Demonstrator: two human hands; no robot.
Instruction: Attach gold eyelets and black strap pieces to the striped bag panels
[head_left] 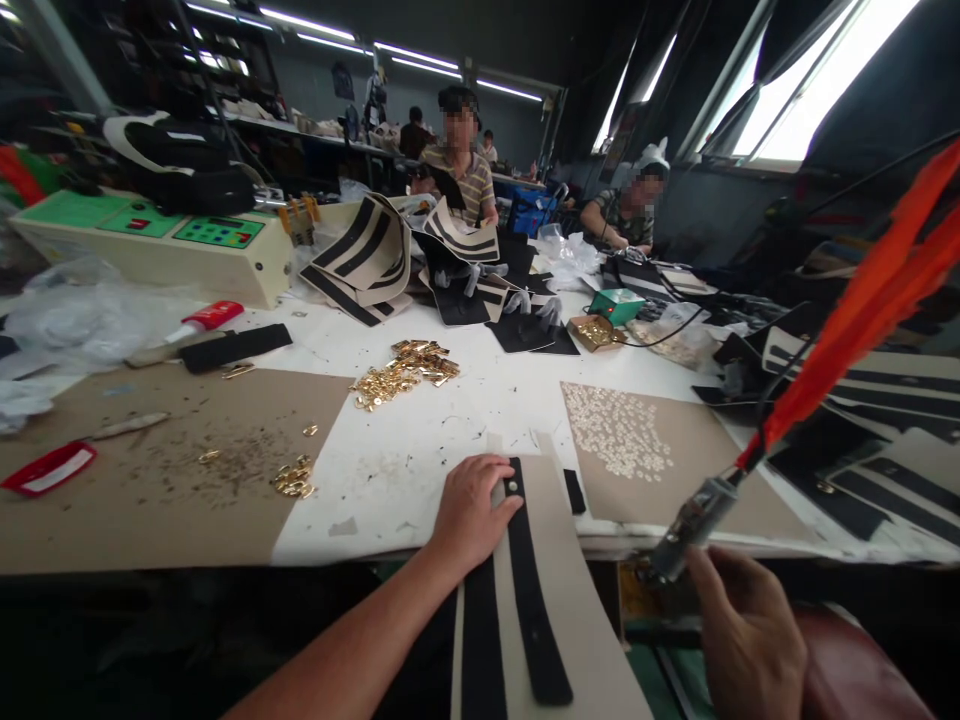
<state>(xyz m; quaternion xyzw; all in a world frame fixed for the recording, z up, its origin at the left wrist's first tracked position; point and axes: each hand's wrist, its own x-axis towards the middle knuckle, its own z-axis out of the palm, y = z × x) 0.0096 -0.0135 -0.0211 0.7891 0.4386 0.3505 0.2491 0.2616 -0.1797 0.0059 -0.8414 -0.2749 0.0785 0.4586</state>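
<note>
My left hand (pixel 471 510) rests on a beige panel (pixel 566 560) with black straps sewn along it. Its thumb and fingers are apart, on either side of a small round metal snap (pixel 513 487) at the top of one black strap (pixel 534 620). The panel's near part hangs over the table's front edge. At the lower right, my right hand (pixel 750 630) is curled beside a metal tool (pixel 694 528), which hangs from a bright orange cord (pixel 862 310). A fingertip appears close to the tool's side. Whatever the curled fingers hold, if anything, is hidden.
Gold-coloured hardware (pixel 405 372) lies heaped on the white table (pixel 360 515). Small pale rings (pixel 619 430) cover a cardboard sheet to the right. Stacked striped panels (pixel 367 250), a control box (pixel 150 235) and a green box (pixel 616 305) stand behind. Several people work across the table.
</note>
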